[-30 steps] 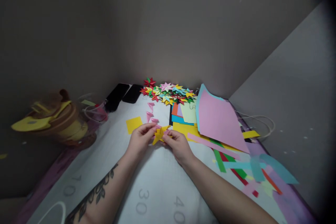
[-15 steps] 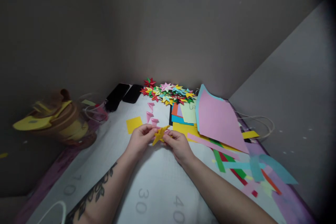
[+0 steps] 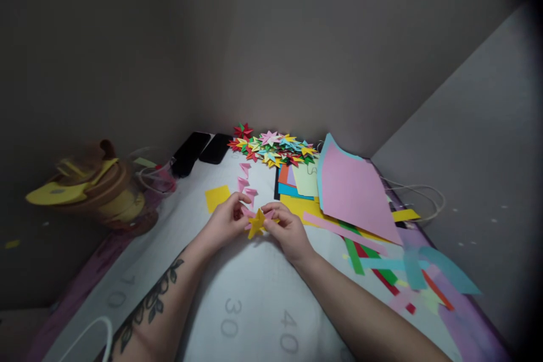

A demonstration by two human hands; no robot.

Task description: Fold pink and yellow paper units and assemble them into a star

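A yellow folded paper star [image 3: 257, 224] is held just above the white mat, its points spread and turned toward me. My right hand [image 3: 291, 232] pinches its right side between thumb and fingers. At the star's left edge is my left hand [image 3: 227, 220], fingers curled and thumb tip against a point. Some pink paper shows right behind the star; whether it belongs to the star I cannot tell. Beyond my hands lie several small pink folded pieces [image 3: 245, 170]. A yellow paper square [image 3: 217, 198] rests beside my left hand.
At the back lies a pile of multicoloured paper stars [image 3: 275, 147]. Two black phones [image 3: 215, 149] are left of it. Coloured sheets with a large pink sheet [image 3: 360, 192] and paper strips [image 3: 382, 266] cover the right side. A brown-and-yellow cup [image 3: 114, 198] stands at left.
The yellow star has turned from a slanted view to facing me and sits slightly lower. My left fingers have lifted and loosened somewhat; the right hand keeps its pinch.
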